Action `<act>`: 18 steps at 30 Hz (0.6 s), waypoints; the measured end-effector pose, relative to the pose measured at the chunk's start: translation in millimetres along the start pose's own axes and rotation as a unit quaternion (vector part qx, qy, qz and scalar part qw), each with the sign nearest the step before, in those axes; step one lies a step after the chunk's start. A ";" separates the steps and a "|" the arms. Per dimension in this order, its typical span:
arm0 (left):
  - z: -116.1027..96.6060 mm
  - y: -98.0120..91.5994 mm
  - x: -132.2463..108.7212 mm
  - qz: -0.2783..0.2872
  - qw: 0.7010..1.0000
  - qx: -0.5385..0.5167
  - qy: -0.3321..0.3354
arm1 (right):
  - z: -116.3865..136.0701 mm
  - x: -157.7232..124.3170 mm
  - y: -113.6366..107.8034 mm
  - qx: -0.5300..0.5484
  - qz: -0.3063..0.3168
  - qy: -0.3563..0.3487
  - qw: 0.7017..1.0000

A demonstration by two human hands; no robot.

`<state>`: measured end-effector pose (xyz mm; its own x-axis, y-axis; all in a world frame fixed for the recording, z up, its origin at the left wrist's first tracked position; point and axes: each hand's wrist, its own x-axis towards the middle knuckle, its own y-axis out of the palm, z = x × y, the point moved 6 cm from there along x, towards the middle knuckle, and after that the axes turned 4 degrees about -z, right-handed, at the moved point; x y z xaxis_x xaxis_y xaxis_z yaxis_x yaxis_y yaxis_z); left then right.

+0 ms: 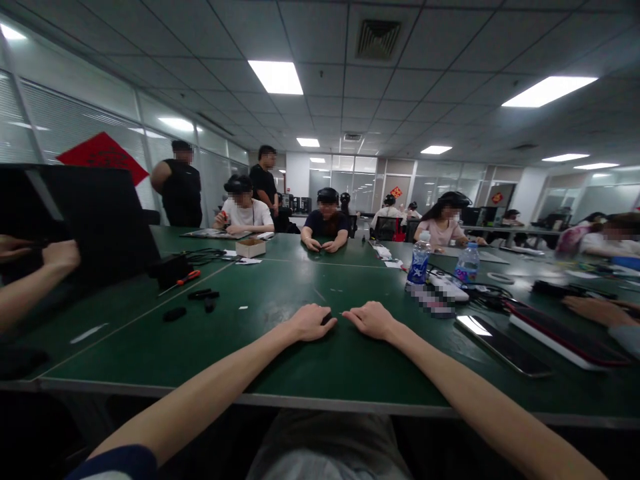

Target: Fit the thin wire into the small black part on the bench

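- The person's left hand point(309, 323) lies palm down on the green table point(150, 353), with the fingers a little curled and pointing to the right. The fingertips come to a small black piece point(327, 320), but I cannot tell if they really hold it
- The right hand point(370, 319) is also palm down, just beside the small black piece, with the fingers loose and close together. It is pointing to the left and it holds nothing that can be seen
- The small black piece sits on the table between the two hands, and it is mostly hidden, so I cannot tell what it is
- Further left on the table are some other black pieces point(203, 293) and a screwdriver with a red handle point(183, 280)
- On the right side stand two plastic water bottles point(419, 261), and near them lie a white power strip point(447, 288) and a dark tablet point(500, 345)
- Another person's hand point(60, 255) is at the left edge, near a large black panel point(85, 213), and one more hand point(595, 311) rests at the right edge
- Across the table, people are sitting around a small cardboard box point(250, 247)
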<state>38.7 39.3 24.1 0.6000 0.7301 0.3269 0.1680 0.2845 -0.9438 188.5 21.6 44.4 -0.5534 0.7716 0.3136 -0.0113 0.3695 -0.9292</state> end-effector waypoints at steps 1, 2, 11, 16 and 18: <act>-0.6 -1.7 -0.7 0.002 1.000 -0.003 -0.002 | 5.5 1.1 0.9 0.001 0.004 -0.013 1.000; -1.3 -3.3 -1.4 0.006 1.000 -0.007 -0.004 | 10.3 2.1 1.5 0.001 0.008 -0.023 1.000; -6.7 -8.2 -4.3 0.006 1.000 -0.011 0.012 | 24.9 0.3 -5.7 0.007 -0.002 -0.049 0.999; -7.1 -6.3 -3.8 0.012 1.000 -0.009 -0.009 | 21.5 -0.9 -7.0 0.004 0.002 -0.035 0.999; -7.2 -6.4 -4.0 0.014 1.000 -0.011 -0.011 | 19.7 -0.7 -6.6 0.005 0.006 -0.030 1.000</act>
<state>40.8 30.1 28.5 0.5868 0.7519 0.3007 0.1686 0.2497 -0.9535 172.6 8.4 46.4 -0.6020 0.7440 0.2899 -0.0120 0.3546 -0.9350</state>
